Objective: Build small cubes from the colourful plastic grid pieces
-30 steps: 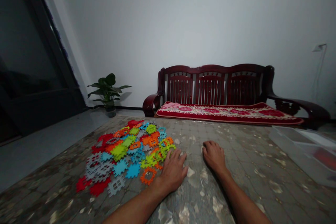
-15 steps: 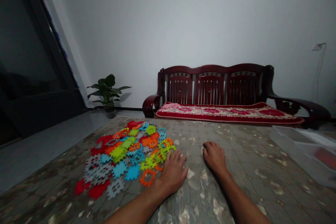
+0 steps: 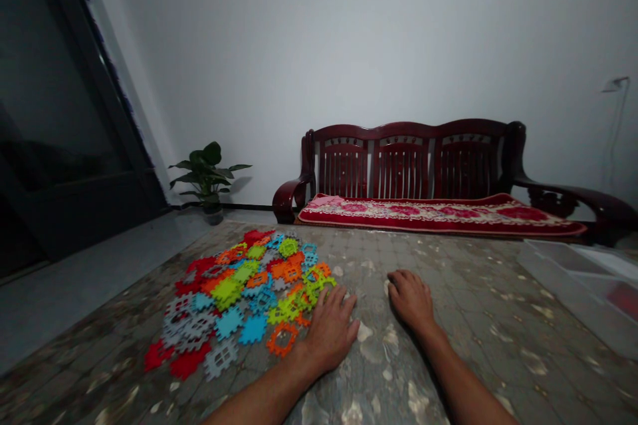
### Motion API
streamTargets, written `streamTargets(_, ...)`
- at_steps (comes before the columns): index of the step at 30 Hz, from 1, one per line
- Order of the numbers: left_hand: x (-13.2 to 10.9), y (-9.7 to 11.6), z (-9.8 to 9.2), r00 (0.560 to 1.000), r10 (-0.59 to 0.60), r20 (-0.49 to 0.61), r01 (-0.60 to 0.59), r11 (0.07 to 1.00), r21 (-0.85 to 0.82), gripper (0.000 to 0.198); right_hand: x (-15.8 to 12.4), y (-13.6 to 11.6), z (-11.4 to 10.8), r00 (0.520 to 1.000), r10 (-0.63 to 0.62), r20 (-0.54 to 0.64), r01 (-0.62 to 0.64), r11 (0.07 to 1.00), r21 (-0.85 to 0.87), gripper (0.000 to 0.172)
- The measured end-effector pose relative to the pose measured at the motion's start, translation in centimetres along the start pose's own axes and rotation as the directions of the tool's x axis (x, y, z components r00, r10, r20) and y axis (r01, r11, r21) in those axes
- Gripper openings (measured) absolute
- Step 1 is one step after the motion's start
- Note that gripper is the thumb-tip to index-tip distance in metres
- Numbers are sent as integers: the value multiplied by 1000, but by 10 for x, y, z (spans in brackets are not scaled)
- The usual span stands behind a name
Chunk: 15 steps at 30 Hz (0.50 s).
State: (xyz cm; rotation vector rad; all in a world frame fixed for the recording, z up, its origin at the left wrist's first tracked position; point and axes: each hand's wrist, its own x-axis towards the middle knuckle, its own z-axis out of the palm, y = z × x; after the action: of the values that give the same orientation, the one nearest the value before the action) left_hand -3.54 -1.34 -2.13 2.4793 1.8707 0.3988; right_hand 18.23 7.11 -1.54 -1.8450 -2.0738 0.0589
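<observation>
A spread heap of notched plastic building pieces in red, orange, lime green, blue and grey lies left of centre on the table. My left hand (image 3: pixel 333 329) rests palm down at the heap's right edge, fingers apart and holding nothing. Its fingertips are at or very near the lime green pieces (image 3: pixel 282 313); contact is unclear. Just left of that hand sit an orange frame piece (image 3: pixel 273 344) and a solid blue piece (image 3: pixel 253 330). Further right, my right hand (image 3: pixel 411 300) lies palm down on the tablecloth with fingers slightly bent, away from the pieces.
A patterned grey-brown tablecloth (image 3: pixel 369 378) covers the table. At the right edge stands a clear plastic box (image 3: pixel 563 285) with something red inside. Beyond the table are a dark wooden bench (image 3: pixel 399 166) with a red floral mat and a potted plant (image 3: pixel 204 176).
The view has shifted very slightly, moving everything a few pixels. Both hands keep their places on the table, and the pieces lie as before.
</observation>
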Motion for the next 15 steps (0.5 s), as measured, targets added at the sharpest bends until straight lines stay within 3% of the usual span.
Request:
streamTargets(5, -1, 0, 0, 1000, 4, -6, -5, 999, -32, 50, 0, 1, 3, 1000, 1, -6, -1, 1000, 15, 38)
streamTargets(10, -3, -5, -6, 999, 3, -40, -10, 985, -172, 47, 0, 2, 2, 1000, -8, 1, 8, 1000, 20, 39)
streamTargets(13, 6, -20, -20, 985, -132, -109, 106, 971, -213, 49, 0, 2, 3, 1000, -4, 6, 4, 1000, 26, 38)
streamTargets(15, 16, -37, -33, 948, -282, -147, 256, 950, -177, 51, 0, 2, 3, 1000, -4, 2, 4, 1000, 25, 38)
